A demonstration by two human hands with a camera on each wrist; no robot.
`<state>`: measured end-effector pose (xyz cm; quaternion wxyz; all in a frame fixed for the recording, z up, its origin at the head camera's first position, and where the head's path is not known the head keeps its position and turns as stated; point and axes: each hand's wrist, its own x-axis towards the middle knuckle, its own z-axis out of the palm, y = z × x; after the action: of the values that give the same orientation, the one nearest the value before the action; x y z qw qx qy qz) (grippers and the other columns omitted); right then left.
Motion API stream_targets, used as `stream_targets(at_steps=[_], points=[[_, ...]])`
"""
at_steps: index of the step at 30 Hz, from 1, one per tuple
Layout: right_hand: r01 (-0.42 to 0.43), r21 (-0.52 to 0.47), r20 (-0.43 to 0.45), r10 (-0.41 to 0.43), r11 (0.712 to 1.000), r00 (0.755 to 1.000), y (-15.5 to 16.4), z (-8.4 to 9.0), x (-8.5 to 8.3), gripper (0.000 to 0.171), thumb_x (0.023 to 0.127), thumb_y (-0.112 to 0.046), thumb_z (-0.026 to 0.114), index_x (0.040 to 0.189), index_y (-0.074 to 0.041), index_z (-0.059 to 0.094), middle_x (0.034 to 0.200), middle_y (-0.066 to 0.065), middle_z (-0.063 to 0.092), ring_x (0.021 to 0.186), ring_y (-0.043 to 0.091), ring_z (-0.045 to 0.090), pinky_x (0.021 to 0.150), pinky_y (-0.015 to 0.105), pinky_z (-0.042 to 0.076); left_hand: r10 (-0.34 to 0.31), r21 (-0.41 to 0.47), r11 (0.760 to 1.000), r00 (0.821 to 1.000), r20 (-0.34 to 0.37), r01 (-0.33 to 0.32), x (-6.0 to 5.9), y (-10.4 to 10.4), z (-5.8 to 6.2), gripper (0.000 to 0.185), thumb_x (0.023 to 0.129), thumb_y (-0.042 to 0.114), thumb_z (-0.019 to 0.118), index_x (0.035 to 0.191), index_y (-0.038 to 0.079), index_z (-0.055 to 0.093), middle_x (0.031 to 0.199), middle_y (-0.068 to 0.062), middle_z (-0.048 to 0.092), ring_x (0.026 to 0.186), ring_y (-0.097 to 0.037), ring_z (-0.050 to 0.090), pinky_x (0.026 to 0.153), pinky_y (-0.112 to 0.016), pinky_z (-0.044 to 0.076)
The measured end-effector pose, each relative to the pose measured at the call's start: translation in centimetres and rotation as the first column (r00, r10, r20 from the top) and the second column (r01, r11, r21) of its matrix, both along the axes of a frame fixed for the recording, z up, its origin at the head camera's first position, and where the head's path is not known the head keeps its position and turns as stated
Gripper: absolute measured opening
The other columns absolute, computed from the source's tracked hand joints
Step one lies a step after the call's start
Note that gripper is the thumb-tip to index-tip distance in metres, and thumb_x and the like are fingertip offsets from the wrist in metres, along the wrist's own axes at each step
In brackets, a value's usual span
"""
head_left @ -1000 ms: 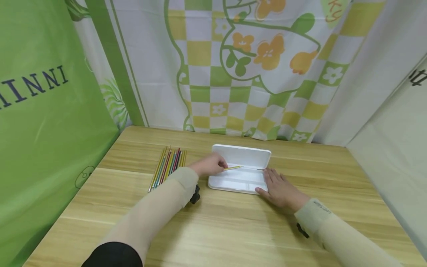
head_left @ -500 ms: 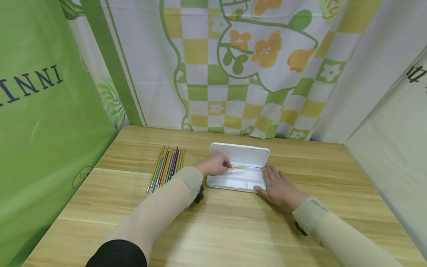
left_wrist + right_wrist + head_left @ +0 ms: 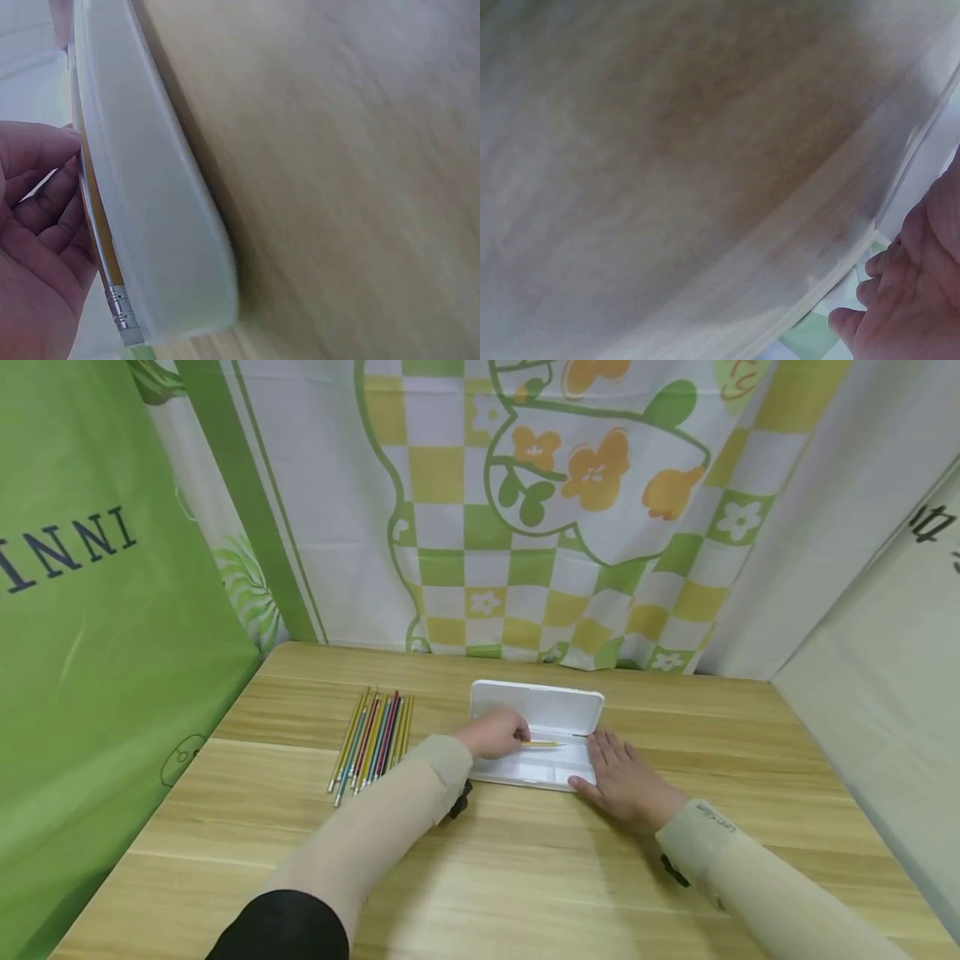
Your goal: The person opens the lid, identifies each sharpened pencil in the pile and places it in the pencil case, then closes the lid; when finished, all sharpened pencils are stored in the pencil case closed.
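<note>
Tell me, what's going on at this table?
A person is handling a yellow pencil, held in the grip of the left hand at an open white case. Whether the pencil touches the bottom isn't clear. The lid stands up at the back, and the right hand is at the case's right end with its fingers outstretched. To the left, more pencils in several colours lie side by side on the wooden table.
</note>
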<state>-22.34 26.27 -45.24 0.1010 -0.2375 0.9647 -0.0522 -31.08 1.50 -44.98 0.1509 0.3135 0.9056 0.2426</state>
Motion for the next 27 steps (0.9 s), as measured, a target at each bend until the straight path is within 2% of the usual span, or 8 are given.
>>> stream_targets(at_steps=[6,12,17,21,27], points=[[-0.021,-0.028,-0.024,0.020,0.999,1.000,0.5,-0.6,-0.4,0.092,0.108,-0.058,0.035,0.150,0.023,0.023,0.158,0.042,0.020,0.147,0.057,0.018,0.117,0.069,0.019,-0.057,-0.028,0.998,0.996,-0.063,0.056,0.2,1.1,0.1,0.018,0.096,0.000,0.064,0.109,0.002,0.076,0.107,-0.007,0.074,0.100,-0.018,0.065,0.094,-0.027,0.052],[-0.019,-0.011,-0.032,0.019,1.000,0.999,0.5,-0.6,-0.5,0.090,0.109,-0.056,0.035,0.152,0.021,0.021,0.160,0.040,0.018,0.149,0.054,0.017,0.118,0.069,0.019,-0.090,-0.068,0.994,0.990,-0.108,0.083,0.5,1.7,0.0,0.019,0.095,-0.001,0.064,0.109,0.003,0.077,0.106,-0.007,0.074,0.102,-0.020,0.066,0.096,-0.028,0.052],[-0.016,-0.033,-0.031,0.015,0.999,0.999,0.5,-0.2,-0.3,0.090,0.108,-0.055,0.038,0.150,0.023,0.023,0.158,0.043,0.019,0.147,0.057,0.018,0.116,0.071,0.019,-0.101,-0.072,0.993,0.985,-0.140,0.091,0.5,2.1,-0.4,0.020,0.095,-0.002,0.063,0.108,0.003,0.077,0.105,-0.007,0.075,0.102,-0.021,0.068,0.096,-0.027,0.052],[-0.014,-0.022,-0.030,0.013,1.000,0.999,0.5,-0.4,-0.2,0.091,0.108,-0.057,0.035,0.150,0.023,0.024,0.157,0.043,0.021,0.146,0.058,0.020,0.116,0.070,0.020,-0.107,-0.063,0.993,0.983,-0.151,0.099,0.6,2.2,-0.8,0.021,0.096,-0.001,0.062,0.110,0.002,0.078,0.110,-0.008,0.076,0.107,-0.022,0.068,0.098,-0.027,0.051],[-0.007,-0.033,-0.021,0.007,0.999,1.000,0.3,-0.5,0.0,0.087,0.109,-0.052,0.042,0.150,0.023,0.024,0.158,0.042,0.022,0.146,0.057,0.021,0.116,0.070,0.021,-0.092,-0.025,0.996,0.983,-0.158,0.089,1.1,1.7,-0.6,0.024,0.098,0.000,0.060,0.116,0.000,0.076,0.117,-0.011,0.074,0.115,-0.025,0.067,0.102,-0.029,0.050]])
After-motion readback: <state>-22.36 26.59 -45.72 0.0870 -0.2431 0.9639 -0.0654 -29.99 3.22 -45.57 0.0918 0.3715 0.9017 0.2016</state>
